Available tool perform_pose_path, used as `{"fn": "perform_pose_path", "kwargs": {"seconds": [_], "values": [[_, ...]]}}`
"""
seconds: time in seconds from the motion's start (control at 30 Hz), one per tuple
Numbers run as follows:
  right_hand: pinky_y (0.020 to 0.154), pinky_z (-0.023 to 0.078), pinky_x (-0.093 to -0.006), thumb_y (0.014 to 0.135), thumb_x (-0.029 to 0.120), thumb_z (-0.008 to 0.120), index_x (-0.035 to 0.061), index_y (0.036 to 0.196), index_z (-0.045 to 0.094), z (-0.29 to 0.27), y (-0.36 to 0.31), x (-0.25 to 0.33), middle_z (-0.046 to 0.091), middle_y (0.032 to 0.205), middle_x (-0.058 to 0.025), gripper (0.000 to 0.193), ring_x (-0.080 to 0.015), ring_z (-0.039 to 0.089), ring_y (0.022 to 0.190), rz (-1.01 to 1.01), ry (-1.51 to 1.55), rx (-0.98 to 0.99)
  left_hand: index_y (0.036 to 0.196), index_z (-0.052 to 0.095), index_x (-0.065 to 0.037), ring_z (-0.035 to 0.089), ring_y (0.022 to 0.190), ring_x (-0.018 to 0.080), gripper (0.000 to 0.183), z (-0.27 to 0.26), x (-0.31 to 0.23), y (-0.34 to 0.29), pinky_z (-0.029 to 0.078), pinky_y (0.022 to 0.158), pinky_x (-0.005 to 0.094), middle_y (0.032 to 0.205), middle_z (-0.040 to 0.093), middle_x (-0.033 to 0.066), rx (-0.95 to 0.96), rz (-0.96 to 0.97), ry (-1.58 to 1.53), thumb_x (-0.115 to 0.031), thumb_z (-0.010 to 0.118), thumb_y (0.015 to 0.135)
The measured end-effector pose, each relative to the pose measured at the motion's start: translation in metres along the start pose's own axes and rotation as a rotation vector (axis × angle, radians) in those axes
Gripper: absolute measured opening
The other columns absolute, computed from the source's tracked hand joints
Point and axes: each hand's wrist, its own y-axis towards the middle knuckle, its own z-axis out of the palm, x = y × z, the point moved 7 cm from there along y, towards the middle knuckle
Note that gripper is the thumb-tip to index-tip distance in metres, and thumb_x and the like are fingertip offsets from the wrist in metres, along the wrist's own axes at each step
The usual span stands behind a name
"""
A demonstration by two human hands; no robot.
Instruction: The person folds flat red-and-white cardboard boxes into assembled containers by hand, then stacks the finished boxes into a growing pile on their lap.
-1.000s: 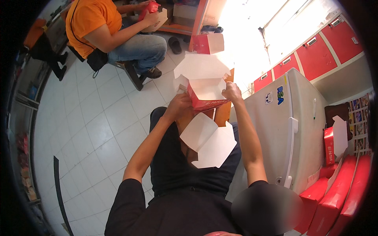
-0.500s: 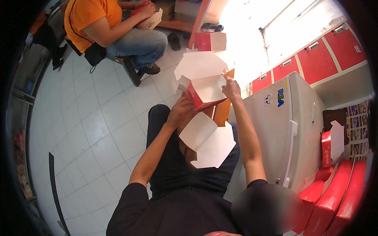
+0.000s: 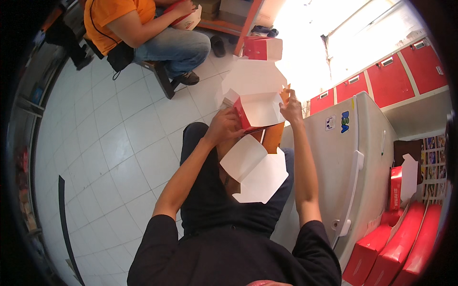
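A red takeaway carton with a white inside point(image 3: 260, 108) stands in front of me, its large white lid flap point(image 3: 253, 74) folded back on the far side. My left hand point(image 3: 224, 126) grips its red left wall near the front corner, thumb along the front edge. At the right wall my right hand point(image 3: 291, 107) has its fingers closed over the edge; the fingertips are partly hidden. Closer to me, over my lap, lies an opened white cardboard piece point(image 3: 260, 174) with notched flaps. Whether it joins the carton, I cannot tell.
Brown-orange wooden stand point(image 3: 273, 138) under the carton. Another red and white carton point(image 3: 262, 48) sits beyond. A white fridge point(image 3: 324, 162) is close on my right, with red cartons point(image 3: 396, 243) stacked beside it. A seated person in orange point(image 3: 117, 24) holds a carton at upper left.
The carton's front right corner, flared outward before, is now drawn in and the box looks squarer. Both hands stay on it. The whole view has shifted slightly.
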Motion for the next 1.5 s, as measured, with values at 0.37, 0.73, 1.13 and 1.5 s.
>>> {"fn": "perform_pose_path", "kwargs": {"seconds": [0.37,0.73,1.13,1.5], "values": [[0.082,0.051,-0.0531,0.094,0.022,0.063,-0.0012,0.111,0.059,0.032,-0.124,0.117,0.070,0.097,-0.0268,0.029,-0.0464,0.067,0.095,-0.429,0.073,0.572,0.089,0.076,-0.014,0.055,0.120,0.0278,0.037,-0.003,-0.004,-0.008,0.037,0.103,0.0448,0.110,0.068,0.0075,-0.047,-0.071,0.189,-0.046,0.083,0.071],[0.079,0.054,-0.0529,0.096,0.021,0.058,-0.0006,0.100,0.061,0.051,-0.091,0.152,0.070,0.088,-0.0258,0.023,-0.0446,0.069,0.086,-0.285,-0.063,0.243,0.125,0.068,-0.019,0.070,0.084,0.0317,0.068,0.001,0.029,-0.014,0.056,0.072,0.0429,0.103,0.072,0.0077,0.176,-0.317,0.122,-0.051,0.083,0.068],[0.080,0.055,-0.0460,0.084,0.010,0.064,0.0024,0.106,0.068,0.046,-0.090,0.162,0.072,0.094,-0.0209,0.024,-0.0381,0.071,0.091,-0.275,-0.173,0.338,0.123,0.068,-0.023,0.071,0.078,0.0279,0.074,-0.003,0.029,-0.029,0.057,0.068,0.0390,0.102,0.070,0.0014,0.030,-0.408,0.219,-0.070,0.077,0.066],[0.073,0.056,-0.0502,0.096,0.030,0.050,0.0034,0.094,0.068,0.074,-0.093,0.142,0.069,0.076,-0.0252,0.032,-0.0419,0.071,0.077,-0.349,-0.111,0.209,0.119,0.067,-0.017,0.072,0.091,0.0281,0.065,0.004,0.028,-0.036,0.058,0.078,0.0387,0.109,0.072,0.0047,-0.050,-0.458,0.030,-0.054,0.085,0.068]]}}
